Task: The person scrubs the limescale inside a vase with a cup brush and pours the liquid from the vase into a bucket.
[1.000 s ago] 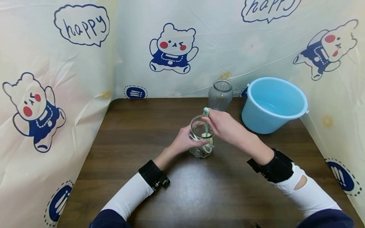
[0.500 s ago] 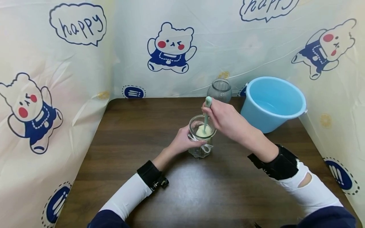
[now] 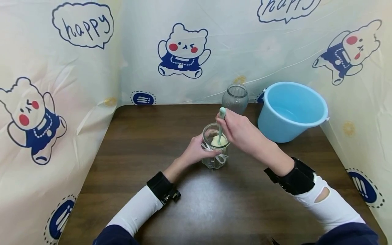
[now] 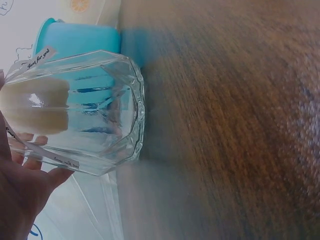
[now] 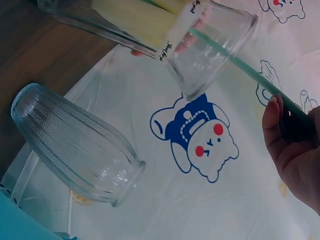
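Observation:
My left hand [image 3: 197, 149] grips a clear glass jar [image 3: 214, 164] from its left side, thumb across the front. A white printed ribbon [image 3: 221, 158] is tied round the jar. Inside it sits the pale yellow sponge head [image 3: 218, 140] of a bottle brush, well above the jar's bottom in the left wrist view, where the sponge [image 4: 50, 115] shows through the glass. Above the mouth, my right hand [image 3: 240, 131] holds the brush's green handle [image 5: 250, 72] with curled fingers. The jar stands upright; its base [image 4: 137, 110] is near or on the table, I cannot tell which.
A ribbed glass vase [image 3: 235, 98] stands at the table's back edge, partly behind my right hand. Right of it is a light blue bucket [image 3: 275, 126]. Printed cloth [image 3: 137, 51] walls in the back and sides of the brown wooden table [image 3: 147, 136].
My right hand and the bottle brush rose, bringing the sponge higher in the jar, then came down slightly. The left hand keeps its hold on the jar in nearly the same place.

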`<state>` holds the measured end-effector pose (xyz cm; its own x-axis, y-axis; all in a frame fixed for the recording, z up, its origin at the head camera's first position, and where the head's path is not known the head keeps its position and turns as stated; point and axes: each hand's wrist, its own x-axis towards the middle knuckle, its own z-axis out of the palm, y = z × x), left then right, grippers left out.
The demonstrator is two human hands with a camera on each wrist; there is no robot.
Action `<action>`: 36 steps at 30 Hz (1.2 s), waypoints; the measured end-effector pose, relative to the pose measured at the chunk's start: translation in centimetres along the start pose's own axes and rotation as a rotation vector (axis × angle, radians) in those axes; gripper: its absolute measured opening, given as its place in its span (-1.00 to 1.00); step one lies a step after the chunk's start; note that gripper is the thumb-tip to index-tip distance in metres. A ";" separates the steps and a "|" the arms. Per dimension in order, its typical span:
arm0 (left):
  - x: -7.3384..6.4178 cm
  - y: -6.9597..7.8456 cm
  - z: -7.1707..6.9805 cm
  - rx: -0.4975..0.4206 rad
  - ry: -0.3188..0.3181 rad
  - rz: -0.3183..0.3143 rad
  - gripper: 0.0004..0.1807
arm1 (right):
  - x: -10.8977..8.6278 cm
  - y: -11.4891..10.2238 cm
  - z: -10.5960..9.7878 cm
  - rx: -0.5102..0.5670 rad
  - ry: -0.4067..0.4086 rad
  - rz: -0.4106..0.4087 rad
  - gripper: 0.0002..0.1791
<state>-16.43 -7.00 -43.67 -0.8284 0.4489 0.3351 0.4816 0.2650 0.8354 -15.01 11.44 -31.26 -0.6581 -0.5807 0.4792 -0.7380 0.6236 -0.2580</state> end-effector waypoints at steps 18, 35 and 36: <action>0.1 -3.6 0.9 -0.007 -0.011 -0.048 -0.22 | 0.6 -0.2 0.0 0.042 0.168 -0.086 -0.89; 0.2 -3.9 1.0 0.024 0.015 -0.059 -0.24 | 1.2 -0.1 -0.9 0.130 0.282 -0.040 -0.95; 0.1 -3.9 1.0 0.021 0.011 -0.058 -0.24 | 1.1 -0.1 -0.7 0.130 0.284 -0.028 -0.94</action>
<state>-18.14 -7.12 -47.34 -0.8583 0.4224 0.2913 0.4382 0.3079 0.8445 -15.59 11.13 -30.11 -0.5831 -0.4157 0.6979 -0.7799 0.5270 -0.3377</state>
